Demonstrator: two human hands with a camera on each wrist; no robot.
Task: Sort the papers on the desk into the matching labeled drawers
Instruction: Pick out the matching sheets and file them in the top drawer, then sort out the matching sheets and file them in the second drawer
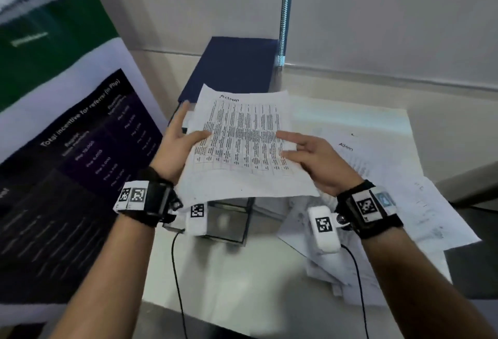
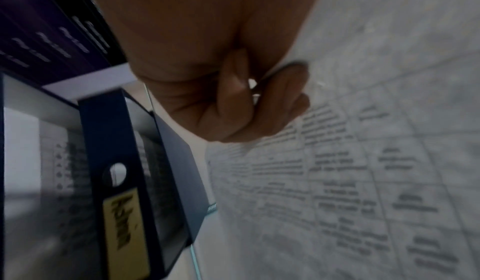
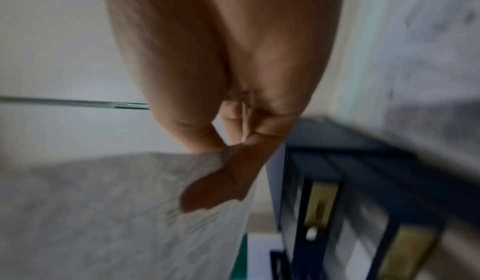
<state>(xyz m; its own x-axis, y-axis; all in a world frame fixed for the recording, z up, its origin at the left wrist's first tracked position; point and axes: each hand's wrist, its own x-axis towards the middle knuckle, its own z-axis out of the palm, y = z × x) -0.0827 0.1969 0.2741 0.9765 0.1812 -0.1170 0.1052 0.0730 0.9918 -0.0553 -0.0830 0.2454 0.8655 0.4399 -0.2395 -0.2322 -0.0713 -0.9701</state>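
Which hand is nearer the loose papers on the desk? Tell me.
Right. The right hand holds the Admin sheet by its right edge, just beside the loose papers; the left hand holds the far left edge, by the drawers.

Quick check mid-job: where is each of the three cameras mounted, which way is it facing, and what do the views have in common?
Head: worn on the head, looking down at the desk; both forearms, left hand and right hand hold the Admin sheet.
Left wrist: looks along the palm at the sheet's printed table; curled fingers, drawer unit with a yellow label.
Right wrist: blurred, along the palm; thumb on paper.
Shared: sheet and drawer unit appear in all.
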